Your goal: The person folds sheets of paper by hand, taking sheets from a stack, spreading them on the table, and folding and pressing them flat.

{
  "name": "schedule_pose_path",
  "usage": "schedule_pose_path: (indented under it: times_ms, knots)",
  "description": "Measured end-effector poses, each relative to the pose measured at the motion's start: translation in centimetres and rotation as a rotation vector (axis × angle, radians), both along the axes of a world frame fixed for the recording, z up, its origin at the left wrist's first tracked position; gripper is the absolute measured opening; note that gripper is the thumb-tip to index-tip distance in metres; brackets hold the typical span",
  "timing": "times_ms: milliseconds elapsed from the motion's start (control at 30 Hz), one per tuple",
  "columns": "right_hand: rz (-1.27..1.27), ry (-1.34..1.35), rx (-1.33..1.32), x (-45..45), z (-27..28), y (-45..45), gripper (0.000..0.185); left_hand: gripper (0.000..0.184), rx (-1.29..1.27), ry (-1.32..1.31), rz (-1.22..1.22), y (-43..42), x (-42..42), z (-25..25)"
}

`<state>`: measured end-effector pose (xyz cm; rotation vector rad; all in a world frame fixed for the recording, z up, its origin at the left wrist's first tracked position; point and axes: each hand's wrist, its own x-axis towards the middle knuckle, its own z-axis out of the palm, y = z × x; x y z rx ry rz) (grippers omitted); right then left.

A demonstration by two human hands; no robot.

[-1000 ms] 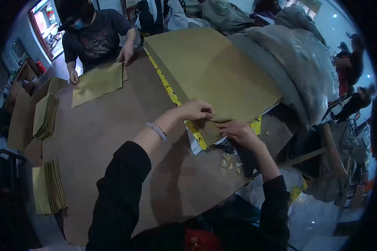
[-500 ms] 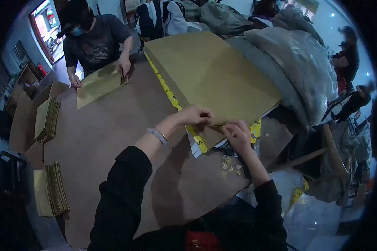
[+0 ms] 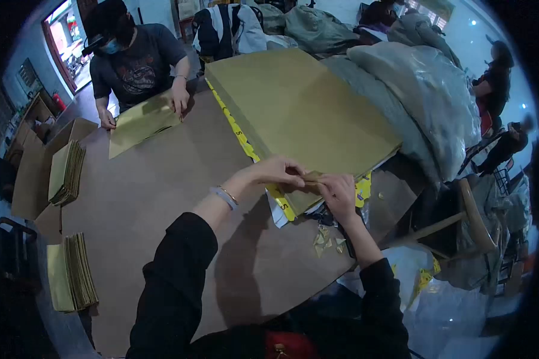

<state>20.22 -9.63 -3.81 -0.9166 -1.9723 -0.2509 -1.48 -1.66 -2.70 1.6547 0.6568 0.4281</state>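
A thick stack of large brown paper sheets (image 3: 305, 107) lies on the brown-topped table (image 3: 161, 215), its near corner towards me. At that corner my left hand (image 3: 279, 172) is closed in a pinch on the edge of a brown paper sheet (image 3: 311, 179). From the other side my right hand (image 3: 339, 194) pinches the same edge, close to the left fingertips. The paper is bent up between the two hands; how many layers they hold is hidden. Yellow printed wrapping (image 3: 233, 125) shows under the stack's left side. Small paper scraps (image 3: 322, 240) lie below my right hand.
Across the table a person (image 3: 141, 66) handles a brown paper piece (image 3: 141, 125). Folded brown paper bundles (image 3: 69, 173) (image 3: 72, 272) stand along the left edge, near a cardboard box (image 3: 30, 179). Plastic-covered bulk (image 3: 419, 90) rises behind the stack; a wooden chair (image 3: 476, 215) stands right.
My fingers have drawn closer together, and the paper edge between them is now bent up more. Across the table, the other person's hand has shifted slightly on their paper.
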Motion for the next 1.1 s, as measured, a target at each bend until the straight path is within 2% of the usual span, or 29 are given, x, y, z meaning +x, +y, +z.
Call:
schedule_pose_path:
  times_ms: [33, 67, 100, 167, 300, 367, 400, 467, 500, 533, 567, 600, 667, 700, 767, 833, 967, 1067, 1100]
  knots:
    - [0.000, 0.000, 0.003, -0.1, 0.0, 0.1, 0.014, 0.024, 0.058, -0.043, -0.017, -0.4, 0.0, 0.2]
    - [0.002, 0.017, 0.007, -0.3, 0.1, 0.2, 0.014, 0.025, 0.339, -0.041, 0.076, -0.2, 0.2, -1.0]
    - [0.004, 0.033, 0.013, -0.4, 0.1, 0.2, 0.013, 0.025, 0.340, -0.040, 0.077, -0.2, 0.2, -0.8]
    - [0.006, 0.045, 0.015, -0.7, 0.2, 0.3, 0.013, 0.025, 0.210, 0.150, 0.007, -0.2, 0.2, -0.2]
    - [-0.030, 0.052, 0.047, -0.9, -0.3, 0.6, 0.014, 0.023, 0.351, 0.215, 0.034, -1.4, 0.4, 0.4]
    - [-0.044, 0.038, 0.031, -0.8, -0.3, 0.7, 0.015, 0.024, 0.587, 0.217, 0.136, -1.9, 0.7, 0.0]
    - [-0.054, 0.025, 0.009, -0.7, -0.3, 0.6, 0.015, 0.022, 0.883, 0.101, 0.225, -1.8, 0.8, -1.4]
    - [-0.100, 0.023, 0.031, -0.7, -0.5, 0.5, 0.017, 0.026, 0.609, 0.091, 0.325, -2.7, 1.5, -1.6]
    - [-0.150, 0.017, 0.092, -0.8, -0.5, 0.2, 0.019, 0.029, 0.740, 0.286, 0.383, -2.7, 1.8, -1.4]
    - [-0.201, 0.008, 0.154, -1.0, -0.5, -0.2, 0.022, 0.030, 0.661, 0.283, 0.461, -2.9, 2.1, -1.3]
    - [-0.149, 0.039, 0.193, -1.1, -0.4, -0.8, 0.025, 0.032, 0.577, 0.282, 0.539, -3.0, 2.5, -1.1]
    - [-0.130, -0.003, 0.126, -1.1, -0.6, -1.2, 0.027, 0.037, 0.293, 0.237, 0.583, -3.1, 2.8, -0.6]
    - [-0.089, -0.063, -0.041, -1.2, -2.7, -1.9, 0.026, 0.045, 0.279, 0.184, 0.675, -1.4, 2.8, -2.6]
    - [-0.097, -0.065, -0.041, -1.4, -3.0, -1.8, 0.026, 0.042, 0.197, 0.126, 0.775, -1.3, 3.2, -2.7]
    - [-0.044, -0.055, -0.299, -1.8, -3.6, -1.6, 0.027, 0.040, 0.106, 0.058, 0.783, -0.5, 3.0, -2.8]
    - [-0.069, -0.083, -0.371, -2.2, -3.3, -2.1, 0.030, 0.032, -0.043, -0.088, 0.811, 0.8, 2.6, -3.8]
    - [-0.118, -0.119, -0.347, -2.4, -3.5, -2.0, 0.031, 0.031, -0.064, -0.069, 0.863, 0.5, 2.9, -3.6]
    - [-0.127, -0.137, -0.350, -2.4, -3.3, -2.2, 0.031, 0.033, 0.068, 0.021, 0.863, -1.8, 3.1, -1.7]
    - [-0.117, -0.109, -0.355, -2.4, -3.1, -2.2, 0.032, 0.030, 0.163, 0.039, 0.777, -2.5, 3.2, -1.3]
